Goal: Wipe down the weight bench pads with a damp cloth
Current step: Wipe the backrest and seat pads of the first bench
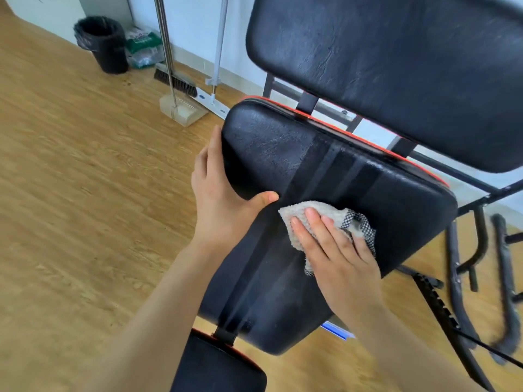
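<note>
A black padded bench back pad [297,154] with a red rim slants across the middle of the view. My left hand [220,190] grips its left edge, thumb on top. My right hand [336,256] lies flat on a pale cloth [319,213] with a checked border and presses it against the pad's lower right part. A larger black upper pad [396,66] stands behind at the top right. A small black pad [218,366] sits at the bottom, below the seat section.
A wood floor [70,193] spreads to the left. By the white wall stand a black bin [104,43], a broom with dustpan [178,89] and a mop [218,66]. The bench's black metal frame and legs [464,278] occupy the right side.
</note>
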